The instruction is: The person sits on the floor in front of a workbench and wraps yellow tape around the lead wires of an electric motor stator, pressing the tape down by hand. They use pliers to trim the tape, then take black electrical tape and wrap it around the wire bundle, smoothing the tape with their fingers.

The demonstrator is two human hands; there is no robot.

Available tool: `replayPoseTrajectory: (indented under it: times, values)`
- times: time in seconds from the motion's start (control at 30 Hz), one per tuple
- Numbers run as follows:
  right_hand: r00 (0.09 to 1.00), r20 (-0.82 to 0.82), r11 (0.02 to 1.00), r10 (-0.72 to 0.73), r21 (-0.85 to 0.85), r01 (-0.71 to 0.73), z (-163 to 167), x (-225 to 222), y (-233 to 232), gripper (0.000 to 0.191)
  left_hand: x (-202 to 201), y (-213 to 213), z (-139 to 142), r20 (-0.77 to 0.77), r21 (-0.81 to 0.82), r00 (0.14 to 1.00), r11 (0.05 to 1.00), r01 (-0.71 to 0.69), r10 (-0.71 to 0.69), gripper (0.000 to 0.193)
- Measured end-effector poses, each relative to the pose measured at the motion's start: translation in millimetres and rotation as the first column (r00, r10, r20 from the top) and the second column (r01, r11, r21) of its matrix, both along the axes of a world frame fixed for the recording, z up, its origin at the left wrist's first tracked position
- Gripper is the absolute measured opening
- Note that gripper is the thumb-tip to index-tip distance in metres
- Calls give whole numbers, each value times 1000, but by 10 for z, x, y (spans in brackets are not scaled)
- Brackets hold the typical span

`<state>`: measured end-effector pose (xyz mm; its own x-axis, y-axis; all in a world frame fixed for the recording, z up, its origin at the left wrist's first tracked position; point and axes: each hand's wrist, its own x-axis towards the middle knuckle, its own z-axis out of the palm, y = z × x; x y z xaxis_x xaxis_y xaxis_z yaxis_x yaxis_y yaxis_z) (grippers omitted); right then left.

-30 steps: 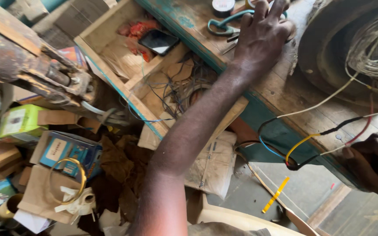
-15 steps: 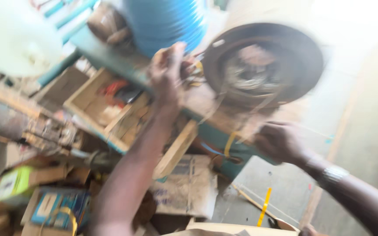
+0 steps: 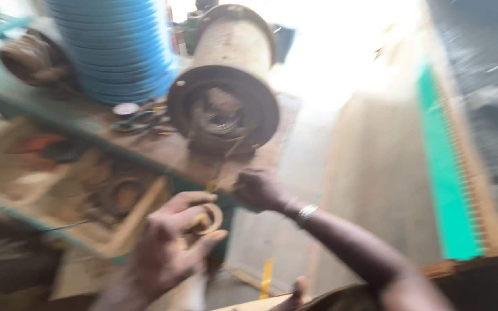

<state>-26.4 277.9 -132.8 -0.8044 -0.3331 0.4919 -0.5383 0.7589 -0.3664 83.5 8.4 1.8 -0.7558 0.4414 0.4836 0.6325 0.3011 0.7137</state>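
Note:
The picture is blurred by motion. My left hand (image 3: 174,245) is low in the middle and pinches a small tan ring (image 3: 211,219), perhaps a roll of tape, between thumb and fingers. My right hand (image 3: 259,190), with a metal band on its wrist, is closed in a fist at the green edge of the workbench (image 3: 59,115). It grips thin wires (image 3: 226,158) that hang from the open end of a large round motor housing (image 3: 224,109) lying on the bench just above it.
A blue ribbed barrel (image 3: 116,46) stands behind the motor on the left. Small tools (image 3: 139,118) lie on the benchtop. An open wooden drawer (image 3: 64,178) full of bits juts out under the bench at the left. A green-edged board (image 3: 445,173) stands at the right.
The view has swung up and right. My left hand has come back from the benchtop towards me with the ring in it. My right hand has risen to the bench edge under the motor.

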Motion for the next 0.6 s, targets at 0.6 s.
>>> replayPoseTrajectory:
  times: [0.6]
  values:
    - [984,-67,947,165,-267,-177,91,142,-140,18,-358,-159,-566,22,-225,991,966,-126,134,24]
